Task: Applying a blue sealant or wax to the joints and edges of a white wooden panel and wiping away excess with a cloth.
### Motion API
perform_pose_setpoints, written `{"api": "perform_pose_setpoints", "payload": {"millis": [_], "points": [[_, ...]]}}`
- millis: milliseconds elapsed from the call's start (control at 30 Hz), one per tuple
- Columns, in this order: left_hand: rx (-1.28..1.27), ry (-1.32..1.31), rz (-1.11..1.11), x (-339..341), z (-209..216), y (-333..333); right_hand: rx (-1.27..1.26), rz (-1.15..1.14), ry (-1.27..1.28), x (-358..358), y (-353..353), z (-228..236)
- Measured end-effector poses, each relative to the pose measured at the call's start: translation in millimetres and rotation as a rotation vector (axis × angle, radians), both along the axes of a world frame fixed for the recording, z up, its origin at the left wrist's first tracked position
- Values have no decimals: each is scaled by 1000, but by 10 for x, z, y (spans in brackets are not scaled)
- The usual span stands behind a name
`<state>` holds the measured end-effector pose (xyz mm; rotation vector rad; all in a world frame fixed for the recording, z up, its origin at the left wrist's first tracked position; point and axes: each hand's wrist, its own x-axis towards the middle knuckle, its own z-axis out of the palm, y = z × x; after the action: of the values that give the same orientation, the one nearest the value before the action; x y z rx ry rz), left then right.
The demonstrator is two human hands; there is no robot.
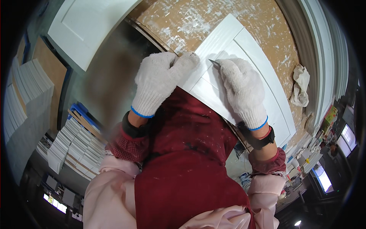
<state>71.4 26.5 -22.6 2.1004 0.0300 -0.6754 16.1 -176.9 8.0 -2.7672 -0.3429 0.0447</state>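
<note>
A white framed panel (251,57), like a cabinet door, lies aslant on the worktable in front of me. My left hand (162,78), in a white knit glove, is closed at the panel's near left end, fingertips over its edge. My right hand (244,89), gloved the same way, rests over the panel's inner groove. A thin pointed metal blade (213,61) sticks out from its closed fingers, with its tip close to the joint of the frame. The blade's handle is hidden inside the hand.
The brown tabletop (167,19) is smeared with white paint. A crumpled cloth (300,86) lies on its right side, beside long stacked white boards (324,49). Another white panel (84,30) is at the upper left. Stacked white pieces (74,147) stand at the lower left.
</note>
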Motion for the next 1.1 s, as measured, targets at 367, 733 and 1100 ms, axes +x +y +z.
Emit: {"api": "perform_pose_setpoints", "payload": {"millis": [367, 733, 1100], "points": [[7, 16, 7, -12, -14, 2, -30, -39, 121, -7, 9, 36], [66, 26, 13, -3, 20, -13, 7, 24, -15, -9, 19, 24], [35, 15, 9, -5, 7, -12, 3, -16, 5, -18, 17, 16]]}}
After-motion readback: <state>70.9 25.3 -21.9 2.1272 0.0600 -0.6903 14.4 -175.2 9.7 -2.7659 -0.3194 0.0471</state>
